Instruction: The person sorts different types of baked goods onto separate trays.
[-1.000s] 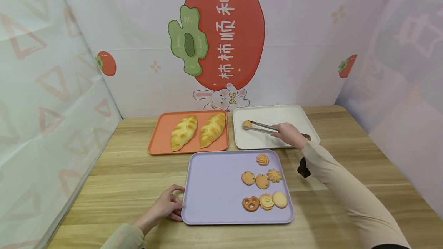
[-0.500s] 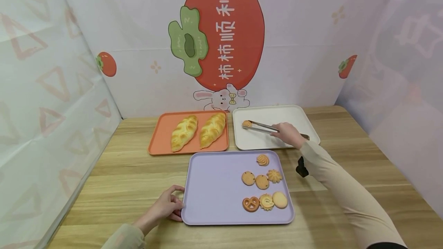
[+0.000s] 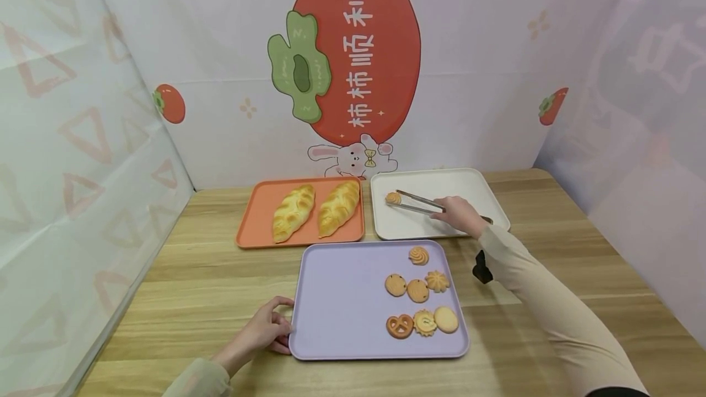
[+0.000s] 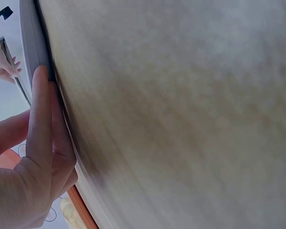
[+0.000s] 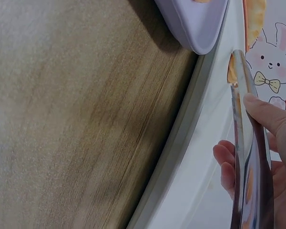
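Observation:
My right hand [image 3: 460, 214] grips metal tongs [image 3: 421, 208] over the white tray [image 3: 469, 185]. The tongs' tips stand on either side of a small round swirled cookie [image 3: 393, 198] at that tray's left side. In the right wrist view, thumb and fingers hold the tongs [image 5: 250, 157], whose ends are beside the cookie [image 5: 231, 70]. My left hand [image 3: 267, 328] touches the left edge of the lilac tray [image 3: 336, 299]. In the left wrist view, one straight finger [image 4: 40, 109] lies against the outside of the rim [image 4: 35, 43].
On the lilac tray's right side lie several cookies, among them a pretzel [image 3: 399, 326], a swirl cookie [image 3: 418, 255] and a plain round one [image 3: 445, 320]. The orange tray [image 3: 256, 213] behind holds two bread loaves [image 3: 294, 213]. A printed cloth wall [image 3: 469, 78] stands behind the wooden table [image 3: 204, 274].
The upper arm of the tongs has spread slightly away from the cookie in the white tray. My left hand and the trays have stayed in place.

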Tool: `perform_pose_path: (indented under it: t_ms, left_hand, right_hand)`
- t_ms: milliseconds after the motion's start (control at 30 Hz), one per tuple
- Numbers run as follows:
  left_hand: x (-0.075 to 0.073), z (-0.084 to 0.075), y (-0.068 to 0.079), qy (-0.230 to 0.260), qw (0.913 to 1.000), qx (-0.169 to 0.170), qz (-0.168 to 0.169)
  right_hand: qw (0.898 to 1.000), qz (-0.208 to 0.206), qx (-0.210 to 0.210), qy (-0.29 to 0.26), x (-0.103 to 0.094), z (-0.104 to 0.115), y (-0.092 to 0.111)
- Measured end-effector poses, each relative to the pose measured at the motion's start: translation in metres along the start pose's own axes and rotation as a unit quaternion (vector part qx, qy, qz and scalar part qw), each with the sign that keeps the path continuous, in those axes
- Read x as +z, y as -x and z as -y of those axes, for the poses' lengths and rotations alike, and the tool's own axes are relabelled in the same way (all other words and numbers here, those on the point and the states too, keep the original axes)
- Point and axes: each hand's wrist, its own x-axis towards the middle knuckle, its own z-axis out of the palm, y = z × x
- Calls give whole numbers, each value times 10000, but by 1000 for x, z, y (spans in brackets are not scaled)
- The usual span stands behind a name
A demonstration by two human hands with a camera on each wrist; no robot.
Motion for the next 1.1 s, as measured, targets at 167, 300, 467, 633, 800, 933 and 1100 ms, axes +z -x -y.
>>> perform_pose_path:
  t_ms: [167, 300, 467, 633, 800, 933, 1100]
  left_hand:
    - [0, 1, 0, -6, 10000, 22, -22]
    - [0, 1, 0, -16, 10000, 8, -28]
    - [0, 0, 0, -23, 10000, 8, -27]
    - [0, -1, 0, -9, 10000, 24, -32]
    - [0, -1, 1, 1, 10000, 29, -21]
    - [0, -1, 0, -11, 10000, 31, -7]
    - [0, 0, 0, 5, 10000, 25, 0]
  right_hand:
    - [9999, -121, -93, -64, -2, -1, 4]
    - [9996, -173, -188, -90, -3, -1, 8]
    - [9995, -221, -214, -96, -3, -1, 12]
    - [9993, -274, -263, -44, -4, 4, 16]
    - [9988, -334, -346, -70, -5, 10, 23]
    - [9980, -437, -436, -113, -5, 11, 27]
    - [9973, -503, -494, -179, -3, 10, 33]
